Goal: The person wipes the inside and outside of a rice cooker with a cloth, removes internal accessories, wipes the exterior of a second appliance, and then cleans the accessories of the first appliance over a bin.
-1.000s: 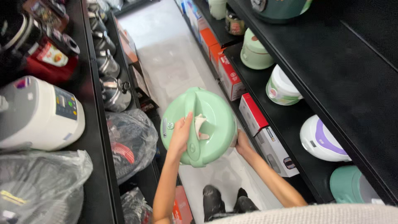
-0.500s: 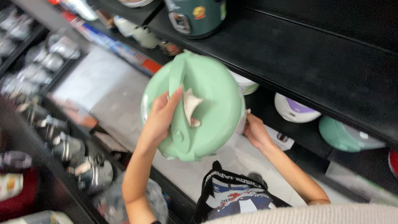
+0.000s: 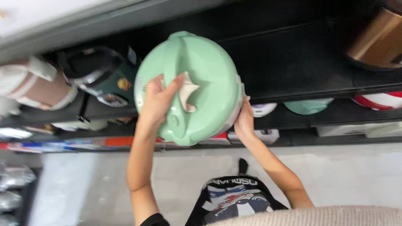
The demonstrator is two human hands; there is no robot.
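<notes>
Two hands carry one load. My left hand (image 3: 158,100) lies flat across the lid of the mint-green rice cooker (image 3: 190,86), with a crumpled white cloth (image 3: 187,93) pinned under the fingers; the hand is closed on the cloth and pressed to the lid. My right hand (image 3: 244,121) cups the cooker's lower right edge from beneath, fingers wrapped around the rim and bearing the weight. The cooker is held in the air, tilted so that its top faces me, in front of the black shelf (image 3: 293,54).

Step in hand, as I judge it: wiping the lid while the right hand steadies the body. The next pass calls for firm pressure from the left hand and an unchanged hold on the right, since the cooker has no other support.

Surroundings, working outward:
- To the left on the shelf stands a dark green cooker (image 3: 102,79), its lid raised, near the held unit.
- Further left sits a pale pink and white cooker (image 3: 35,83).
- At the upper right is a copper-coloured pot (image 3: 379,37), well apart.
- On the lower shelf, behind the right hand, I see a white and purple appliance (image 3: 264,109), a teal one (image 3: 307,105) and a red and white one (image 3: 379,100).
- Flat boxes (image 3: 117,141) line the shelf foot.

Obstruction: the dark green cooker's raised lid crowds the left side. The grey floor (image 3: 335,175) lies below.
</notes>
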